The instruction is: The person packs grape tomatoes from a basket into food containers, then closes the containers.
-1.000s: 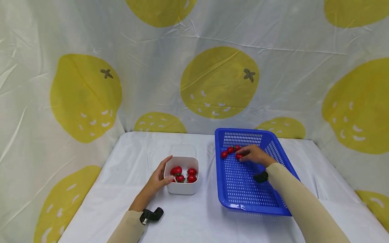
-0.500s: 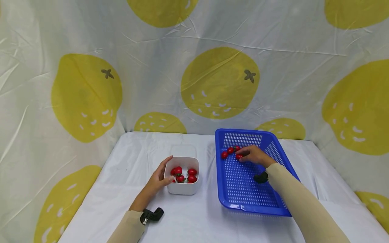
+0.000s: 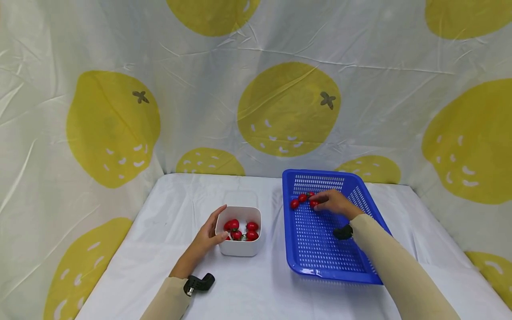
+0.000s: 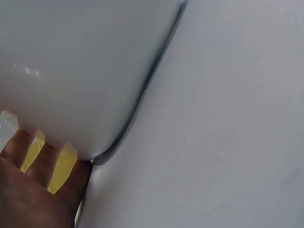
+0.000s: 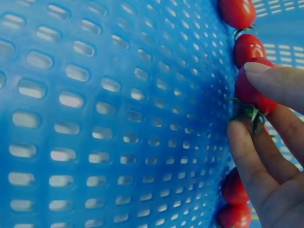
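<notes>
In the head view, my left hand [image 3: 206,234] holds a white square box [image 3: 240,250] from its left side, thumb at the near rim. Red cherry tomatoes [image 3: 234,224] lie inside the box. The left wrist view shows the fingers [image 4: 71,183] against the box's smooth wall [image 4: 95,71]. Inside a blue basket [image 3: 328,253], my right hand [image 3: 335,204] pinches a cherry tomato [image 5: 251,90] with a green stem, thumb on one side and fingers on the other. More cherry tomatoes [image 3: 294,204] lie beside it near the basket's far left corner.
A pale, see-through flat piece [image 3: 240,198] lies just behind the box. A white cloth [image 3: 256,293] covers the table, and a lemon-print curtain [image 3: 200,98] hangs behind and at the sides. The basket's raised rim [image 3: 286,222] stands to the right of the box.
My right hand and the tomato at its fingertips have shifted very slightly toward the basket's far side. The left hand and the box stay where they were.
</notes>
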Available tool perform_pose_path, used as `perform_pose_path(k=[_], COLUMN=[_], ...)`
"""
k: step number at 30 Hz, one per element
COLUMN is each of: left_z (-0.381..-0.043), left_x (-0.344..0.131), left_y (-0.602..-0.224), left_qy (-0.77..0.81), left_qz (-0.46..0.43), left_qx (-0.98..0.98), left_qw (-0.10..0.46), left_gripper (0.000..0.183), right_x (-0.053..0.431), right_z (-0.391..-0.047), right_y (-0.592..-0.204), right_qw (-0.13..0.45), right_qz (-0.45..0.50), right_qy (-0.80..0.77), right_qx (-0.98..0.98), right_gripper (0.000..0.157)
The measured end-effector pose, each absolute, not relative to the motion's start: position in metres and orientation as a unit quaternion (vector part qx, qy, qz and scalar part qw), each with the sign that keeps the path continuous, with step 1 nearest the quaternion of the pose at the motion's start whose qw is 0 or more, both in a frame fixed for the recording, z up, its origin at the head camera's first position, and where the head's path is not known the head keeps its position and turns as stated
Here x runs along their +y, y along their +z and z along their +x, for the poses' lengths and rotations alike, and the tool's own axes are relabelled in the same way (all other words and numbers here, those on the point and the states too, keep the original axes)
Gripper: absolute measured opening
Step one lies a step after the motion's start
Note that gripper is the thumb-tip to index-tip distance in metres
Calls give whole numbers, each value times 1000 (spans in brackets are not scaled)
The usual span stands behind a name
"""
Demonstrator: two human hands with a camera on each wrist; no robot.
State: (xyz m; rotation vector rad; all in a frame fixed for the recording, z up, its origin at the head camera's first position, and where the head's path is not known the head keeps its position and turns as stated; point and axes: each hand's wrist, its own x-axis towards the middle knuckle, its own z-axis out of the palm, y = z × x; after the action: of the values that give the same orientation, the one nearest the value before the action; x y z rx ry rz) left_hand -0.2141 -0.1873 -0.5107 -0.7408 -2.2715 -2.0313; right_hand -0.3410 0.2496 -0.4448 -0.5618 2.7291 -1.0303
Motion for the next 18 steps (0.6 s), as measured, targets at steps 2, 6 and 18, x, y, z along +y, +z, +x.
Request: perform_pose_path(k=[2,6,18], left_z=[-215,-214,-213], left_x=[-187,-187,-186], left_y=[-511,-510,-509], left_qy=[-649,-649,-654], left_qz=[-238,-237,-238], left_qx=[-722,-723,-718], left_qw=[3,4,3], left_gripper=[73,73,74], right_x=[249,250,248], right_z=[-340,-338,-334], right_y=[-443,-439,-433], right_qw=[84,86,75], right_qz=[-188,-184,-170], right_qy=[-347,-348,-362], right_qx=[915,915,914], right_gripper=[31,33,35])
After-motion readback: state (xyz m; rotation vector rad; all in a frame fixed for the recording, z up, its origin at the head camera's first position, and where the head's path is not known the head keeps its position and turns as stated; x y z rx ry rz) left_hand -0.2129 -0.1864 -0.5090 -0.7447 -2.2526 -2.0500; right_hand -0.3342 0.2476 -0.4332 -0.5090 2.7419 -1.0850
